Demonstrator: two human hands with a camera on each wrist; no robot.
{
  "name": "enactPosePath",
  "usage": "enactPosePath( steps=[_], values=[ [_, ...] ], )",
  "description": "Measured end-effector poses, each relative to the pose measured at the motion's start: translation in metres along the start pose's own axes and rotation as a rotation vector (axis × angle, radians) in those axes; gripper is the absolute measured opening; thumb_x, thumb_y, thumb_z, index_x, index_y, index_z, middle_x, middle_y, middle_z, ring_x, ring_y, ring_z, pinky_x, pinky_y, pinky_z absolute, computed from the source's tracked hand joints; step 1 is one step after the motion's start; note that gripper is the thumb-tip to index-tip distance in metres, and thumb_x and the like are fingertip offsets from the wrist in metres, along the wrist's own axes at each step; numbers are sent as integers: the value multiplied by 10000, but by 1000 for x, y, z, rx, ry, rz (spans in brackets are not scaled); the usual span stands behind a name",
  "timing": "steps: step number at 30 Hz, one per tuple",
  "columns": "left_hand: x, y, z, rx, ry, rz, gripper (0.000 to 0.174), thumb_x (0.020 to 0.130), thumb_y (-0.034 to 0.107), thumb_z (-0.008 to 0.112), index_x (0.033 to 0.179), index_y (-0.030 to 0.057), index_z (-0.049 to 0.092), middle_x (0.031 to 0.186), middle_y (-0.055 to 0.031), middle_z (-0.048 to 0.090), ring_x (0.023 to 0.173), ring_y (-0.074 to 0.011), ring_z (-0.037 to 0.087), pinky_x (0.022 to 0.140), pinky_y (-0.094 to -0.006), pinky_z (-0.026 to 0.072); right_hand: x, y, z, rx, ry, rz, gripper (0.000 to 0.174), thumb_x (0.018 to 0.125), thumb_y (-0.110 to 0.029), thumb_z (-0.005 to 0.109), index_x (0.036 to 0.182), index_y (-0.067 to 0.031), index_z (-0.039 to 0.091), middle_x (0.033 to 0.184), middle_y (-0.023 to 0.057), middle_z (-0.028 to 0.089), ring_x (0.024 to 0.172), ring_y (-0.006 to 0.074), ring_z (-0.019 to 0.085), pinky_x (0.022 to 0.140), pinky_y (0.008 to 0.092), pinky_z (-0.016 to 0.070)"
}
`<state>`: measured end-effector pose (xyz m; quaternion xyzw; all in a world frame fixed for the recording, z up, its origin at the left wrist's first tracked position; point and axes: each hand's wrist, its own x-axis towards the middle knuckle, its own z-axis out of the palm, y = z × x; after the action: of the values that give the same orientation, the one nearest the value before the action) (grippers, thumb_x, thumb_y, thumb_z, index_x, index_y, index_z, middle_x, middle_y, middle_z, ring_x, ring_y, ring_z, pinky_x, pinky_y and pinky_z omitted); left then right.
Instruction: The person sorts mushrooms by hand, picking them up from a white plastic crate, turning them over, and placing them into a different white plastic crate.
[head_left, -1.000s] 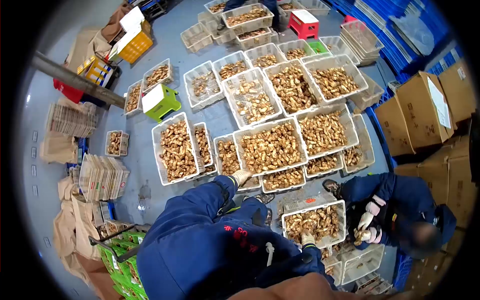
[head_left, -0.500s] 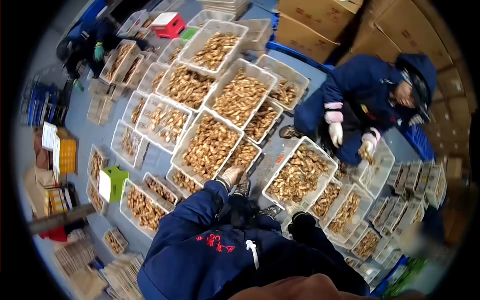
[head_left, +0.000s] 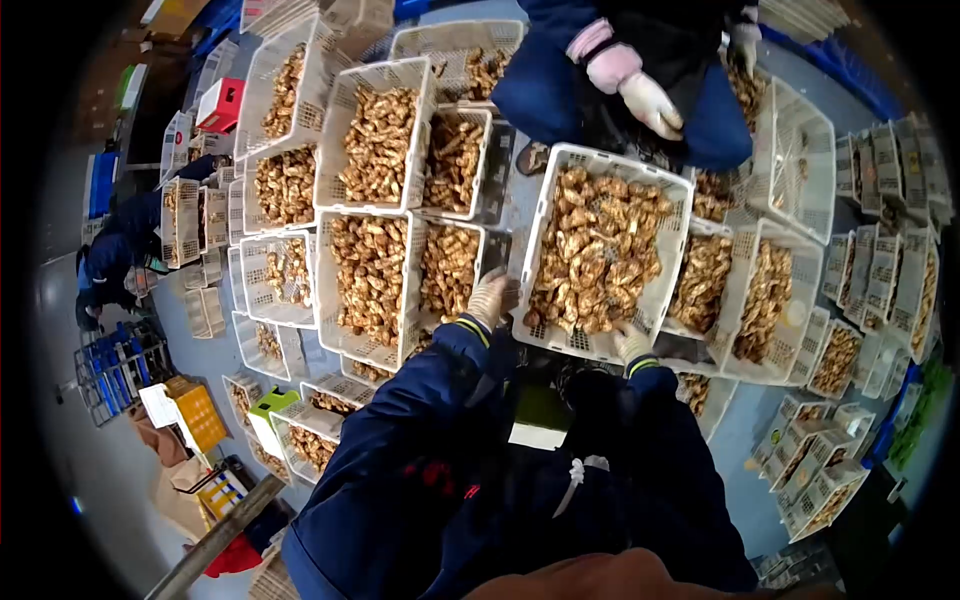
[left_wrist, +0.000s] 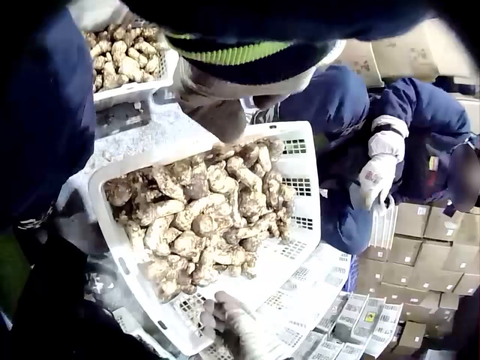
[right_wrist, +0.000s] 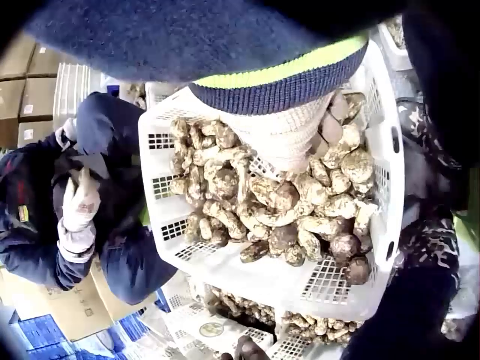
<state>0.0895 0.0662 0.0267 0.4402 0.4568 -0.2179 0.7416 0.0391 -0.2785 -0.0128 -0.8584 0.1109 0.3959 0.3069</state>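
A white basket (head_left: 600, 250) of knobbly brown-and-cream produce (head_left: 595, 235) stands in front of the person, its contents also visible in the left wrist view (left_wrist: 202, 210). My right hand (head_left: 632, 345), in a pale glove with dark fingertips, grips the near rim, fingers reaching inside; in the right wrist view the hand (right_wrist: 277, 139) partly covers the produce. My left hand (head_left: 490, 298) hangs just left of the basket, between it and another filled basket (head_left: 450, 265). The left wrist view shows that hand (left_wrist: 214, 101) with loose fingers beside the rim, holding nothing.
Filled baskets stand left (head_left: 370, 280) and right (head_left: 765, 300). Another person's gloved hand (head_left: 650, 100) is beyond the basket, with knees close to it. A red stool (head_left: 220, 105) is at upper left; stacked boxes (left_wrist: 412, 255) appear in the left wrist view.
The head view has turned and come closer to the front basket. The left hand has come away from the filled baskets on the left towards this one; the right hand stays at its near rim.
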Motion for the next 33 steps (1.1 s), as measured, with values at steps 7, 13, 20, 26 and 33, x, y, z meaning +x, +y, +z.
enactPosePath(
  steps=[7, 13, 20, 26, 33],
  values=[
    [89, -70, -47, -224, -35, 216, 437, 944, 149, 533, 1344, 57, 385, 924, -95, 642, 747, -199, 634, 694, -316, 547, 83, -57, 41, -31, 220, -355, 371, 879, -235, 560, 1216, -81, 572, 1130, 193, 630, 1022, 377, 585, 920, 428, 463],
    [93, -74, -25, 27, 39, 415, 393, 954, 133, 515, 1327, 32, 448, 949, -48, 651, 778, -124, 624, 701, -239, 529, 143, -105, 71, -734, 449, -848, 606, 686, -196, 722, 1252, -125, 516, 1249, 76, 542, 1233, 299, 437, 1050, 488, 332],
    [75, -67, -1, 250, -3, 759, 385, 953, 96, 521, 1304, -50, 459, 1102, -101, 625, 957, -130, 584, 843, -232, 468, 133, -103, 46, -464, 191, -630, 583, 747, -282, 725, 1270, -93, 550, 1281, 163, 564, 1192, 362, 503, 1053, 446, 366],
    [17, -85, 8, 929, -166, 1397, 593, 790, 152, 631, 1334, 5, 447, 1260, -222, 531, 1170, -347, 505, 1016, -388, 390, 69, -51, 41, 565, -52, -620, 594, 859, -402, 661, 1268, 9, 532, 1200, 163, 607, 1133, 229, 557, 986, 336, 423],
    [-34, -129, 9, 1207, -448, 1275, 721, 777, 328, 677, 1358, -3, 408, 1229, -266, 545, 1151, -390, 524, 996, -395, 417, -20, -33, 55, 414, 217, -612, 611, 938, -505, 485, 1256, 11, 556, 1124, 106, 642, 1010, 192, 568, 905, 321, 425]
  ],
)
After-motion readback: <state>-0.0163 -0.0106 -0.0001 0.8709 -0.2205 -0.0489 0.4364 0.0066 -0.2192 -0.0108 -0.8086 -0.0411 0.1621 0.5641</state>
